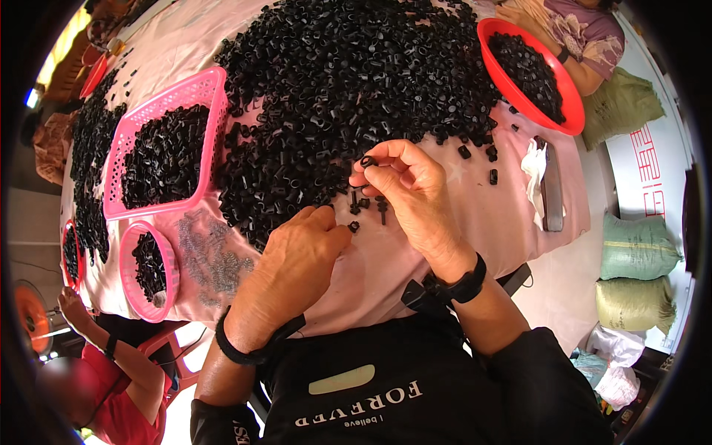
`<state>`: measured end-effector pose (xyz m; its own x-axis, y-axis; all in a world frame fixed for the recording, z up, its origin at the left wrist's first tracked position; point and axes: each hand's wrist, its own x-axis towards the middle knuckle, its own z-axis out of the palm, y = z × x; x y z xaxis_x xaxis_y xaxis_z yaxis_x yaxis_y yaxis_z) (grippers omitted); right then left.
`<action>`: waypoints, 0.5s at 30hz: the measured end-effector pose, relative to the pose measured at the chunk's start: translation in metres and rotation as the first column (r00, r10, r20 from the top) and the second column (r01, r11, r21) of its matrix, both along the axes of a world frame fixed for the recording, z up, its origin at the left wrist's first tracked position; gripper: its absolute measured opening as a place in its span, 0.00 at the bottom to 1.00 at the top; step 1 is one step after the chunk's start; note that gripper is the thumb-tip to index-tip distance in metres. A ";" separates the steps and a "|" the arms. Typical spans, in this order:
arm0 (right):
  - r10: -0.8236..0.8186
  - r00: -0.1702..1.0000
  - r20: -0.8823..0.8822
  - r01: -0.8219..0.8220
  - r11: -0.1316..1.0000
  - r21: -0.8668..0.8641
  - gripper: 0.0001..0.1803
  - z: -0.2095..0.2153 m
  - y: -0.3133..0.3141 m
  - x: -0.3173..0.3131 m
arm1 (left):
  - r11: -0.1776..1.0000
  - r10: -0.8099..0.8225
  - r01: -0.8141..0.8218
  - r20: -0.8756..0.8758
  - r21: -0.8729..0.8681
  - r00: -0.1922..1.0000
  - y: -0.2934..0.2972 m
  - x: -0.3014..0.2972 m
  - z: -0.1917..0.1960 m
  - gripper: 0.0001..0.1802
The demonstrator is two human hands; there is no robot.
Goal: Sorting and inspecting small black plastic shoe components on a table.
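Observation:
Between the thumb and index finger of my right hand (420, 194) is a small black plastic part (367, 161) with a round end. My left hand (298, 254) is closed beside it, palm down, its fingers curled at the near edge of a wide pile of black plastic parts (356, 89). Whatever its fingertips hold, if anything, is hidden. A few loose black pieces lie on the pink cloth between the hands, among them a long thin one (382, 211) and a short one (354, 226).
Left of my left hand lie many small silvery pieces (211, 256), a round pink basket (172, 271) and a rectangular pink basket (211, 148) holding black parts. A red basin (567, 122), white tissue (532, 174) and dark bar (552, 193) are right. Co-workers sit lower left and upper right.

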<state>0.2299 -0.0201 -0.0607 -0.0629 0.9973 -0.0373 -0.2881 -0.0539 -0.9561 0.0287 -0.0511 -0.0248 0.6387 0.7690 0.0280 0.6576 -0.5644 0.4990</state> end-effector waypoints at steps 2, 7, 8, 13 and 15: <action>0.016 1.000 -0.013 -0.016 1.000 0.004 0.08 -0.001 0.000 -0.001 | 0.999 0.001 0.001 -0.037 0.037 0.999 0.000 0.001 -0.002 0.10; 0.073 0.993 0.093 -0.073 0.997 -0.002 0.07 0.003 -0.002 -0.002 | 0.988 0.128 -0.143 0.228 0.050 0.965 0.009 0.009 0.011 0.08; 0.113 0.987 0.114 -0.111 0.994 -0.022 0.07 0.004 -0.003 -0.002 | 0.974 0.219 -0.227 0.331 -0.013 0.918 0.011 0.010 0.015 0.08; 0.207 0.975 0.076 -0.207 0.978 -0.015 0.07 -0.002 -0.005 -0.003 | 0.954 0.256 -0.297 0.430 0.030 0.866 0.020 0.017 0.021 0.07; 0.223 0.970 0.092 -0.224 0.975 -0.002 0.07 -0.001 -0.005 -0.003 | 0.944 0.235 -0.314 0.458 0.103 0.857 0.022 0.020 0.020 0.08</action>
